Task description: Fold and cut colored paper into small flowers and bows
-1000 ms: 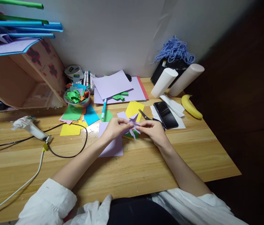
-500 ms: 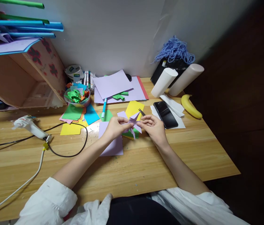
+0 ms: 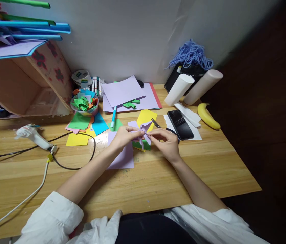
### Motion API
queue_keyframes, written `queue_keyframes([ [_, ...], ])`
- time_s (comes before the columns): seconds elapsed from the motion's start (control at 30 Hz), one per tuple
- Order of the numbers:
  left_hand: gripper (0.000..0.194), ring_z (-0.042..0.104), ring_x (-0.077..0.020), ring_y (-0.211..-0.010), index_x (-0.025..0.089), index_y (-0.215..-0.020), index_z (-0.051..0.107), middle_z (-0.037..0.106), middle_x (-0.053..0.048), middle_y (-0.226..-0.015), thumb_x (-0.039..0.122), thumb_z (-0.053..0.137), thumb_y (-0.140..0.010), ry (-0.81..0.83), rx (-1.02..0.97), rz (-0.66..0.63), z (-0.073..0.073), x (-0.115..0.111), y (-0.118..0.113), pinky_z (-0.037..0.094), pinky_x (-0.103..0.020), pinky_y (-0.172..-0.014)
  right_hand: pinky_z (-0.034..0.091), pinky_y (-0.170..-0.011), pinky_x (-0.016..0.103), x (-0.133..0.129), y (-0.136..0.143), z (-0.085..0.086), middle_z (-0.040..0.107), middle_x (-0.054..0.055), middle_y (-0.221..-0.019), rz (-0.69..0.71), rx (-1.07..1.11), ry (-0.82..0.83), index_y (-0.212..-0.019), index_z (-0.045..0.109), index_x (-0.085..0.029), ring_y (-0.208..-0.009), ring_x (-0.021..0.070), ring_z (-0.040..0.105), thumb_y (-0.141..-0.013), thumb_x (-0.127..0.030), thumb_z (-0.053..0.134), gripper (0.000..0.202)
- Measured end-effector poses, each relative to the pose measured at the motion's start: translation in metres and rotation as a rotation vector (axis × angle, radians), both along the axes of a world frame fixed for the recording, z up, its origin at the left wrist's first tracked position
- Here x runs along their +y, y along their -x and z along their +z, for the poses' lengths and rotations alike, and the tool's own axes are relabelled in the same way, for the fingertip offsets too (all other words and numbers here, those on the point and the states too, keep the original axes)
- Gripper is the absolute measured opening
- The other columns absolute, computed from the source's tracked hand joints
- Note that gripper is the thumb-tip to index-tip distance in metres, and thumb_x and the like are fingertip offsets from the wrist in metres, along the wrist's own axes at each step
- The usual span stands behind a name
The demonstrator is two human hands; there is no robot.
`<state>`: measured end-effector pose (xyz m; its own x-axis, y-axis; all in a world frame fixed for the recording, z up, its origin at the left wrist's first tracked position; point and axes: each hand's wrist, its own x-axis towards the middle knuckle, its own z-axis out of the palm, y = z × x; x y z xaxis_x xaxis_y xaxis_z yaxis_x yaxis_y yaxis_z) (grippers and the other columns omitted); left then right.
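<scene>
A folded purple paper with several pointed flaps is held above the middle of the table. My left hand pinches its left side between thumb and fingers. On the other side, my right hand has its thumb and fingertips closed on a lower right flap. Scissors lie behind the right hand, which hides part of them. Under the left forearm is a flat purple square sheet. Green paper and a yellow sheet lie below and behind the folded piece.
A tub of paper scraps, a blue marker and stacked purple sheets stand or lie toward the wall. To the right are a phone, a banana and white rolls. A glue gun with its cord lies left.
My right hand has turned and shifted its pinch on the folded paper, whose right flaps have changed angle. More of the scissors shows behind that hand. The left hand keeps its hold.
</scene>
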<state>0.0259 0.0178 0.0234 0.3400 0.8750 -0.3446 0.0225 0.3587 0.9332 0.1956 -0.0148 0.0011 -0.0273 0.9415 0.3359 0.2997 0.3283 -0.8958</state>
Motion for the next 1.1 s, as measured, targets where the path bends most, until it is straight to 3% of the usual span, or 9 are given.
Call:
queue_keyframes([
  [0.13,0.021,0.059,-0.0134,-0.066,0.011,-0.068,0.07,0.067,-0.007,-0.07,0.032,0.069,-0.063,0.019,-0.008,-0.01,0.0014,0.0011,0.0007,0.048,-0.026,-0.068,0.054,-0.068,0.029,-0.0018,-0.002,0.0011,0.069,0.003,-0.083,0.036,-0.147,-0.167,-0.085,0.068,-0.022,-0.077,0.016,0.064,-0.075,-0.013,0.061,0.015],
  [0.27,0.019,0.06,-0.0136,-0.068,0.012,-0.066,0.069,0.068,-0.007,-0.07,0.031,0.065,-0.065,0.067,0.004,0.014,0.0021,0.0012,-0.0009,0.048,-0.026,-0.069,0.054,-0.068,0.028,-0.0027,-0.0028,-0.0005,0.069,0.003,-0.084,0.062,-0.209,-0.188,-0.086,0.067,-0.022,-0.076,0.0153,0.064,-0.075,-0.011,0.06,0.017],
  [0.53,0.025,0.055,-0.0112,-0.059,0.01,-0.061,0.069,0.064,-0.006,-0.061,0.034,0.072,-0.058,0.062,0.109,0.048,0.0041,-0.0009,-0.0021,0.043,-0.023,-0.057,0.055,-0.062,0.025,-0.0049,0.0009,0.0018,0.068,0.001,-0.082,0.068,-0.168,-0.096,-0.084,0.066,-0.022,-0.069,0.0135,0.064,-0.075,-0.012,0.058,0.016],
  [0.77,0.022,0.055,-0.0111,-0.055,0.01,-0.062,0.068,0.063,-0.004,-0.058,0.031,0.072,-0.056,0.007,0.105,0.064,0.0029,-0.0023,-0.0048,0.041,-0.023,-0.053,0.054,-0.061,0.025,-0.0039,0.0042,0.0003,0.066,0.003,-0.078,0.031,-0.007,0.142,-0.079,0.064,-0.019,-0.067,0.014,0.064,-0.074,-0.021,0.061,0.006],
  [0.93,0.018,0.056,-0.0107,-0.055,0.01,-0.063,0.066,0.064,-0.004,-0.06,0.025,0.073,-0.054,-0.064,0.1,0.086,0.0038,-0.0044,-0.0058,0.042,-0.021,-0.052,0.054,-0.068,0.027,0.0004,0.0059,-0.0014,0.066,0.003,-0.075,0.004,0.2,0.265,-0.075,0.062,-0.018,-0.071,0.0149,0.064,-0.067,-0.025,0.07,0.013],
  [1.1,0.026,0.052,-0.0089,-0.048,0.011,-0.076,0.063,0.059,0.001,-0.055,0.025,0.072,-0.056,-0.028,0.097,0.097,0.0069,-0.0065,-0.0069,0.04,-0.02,-0.048,0.053,-0.071,0.025,0.002,0.0053,0.0014,0.064,0.001,-0.073,0.007,0.247,0.328,-0.074,0.057,-0.018,-0.071,0.0132,0.063,-0.064,-0.025,0.072,0.019],
])
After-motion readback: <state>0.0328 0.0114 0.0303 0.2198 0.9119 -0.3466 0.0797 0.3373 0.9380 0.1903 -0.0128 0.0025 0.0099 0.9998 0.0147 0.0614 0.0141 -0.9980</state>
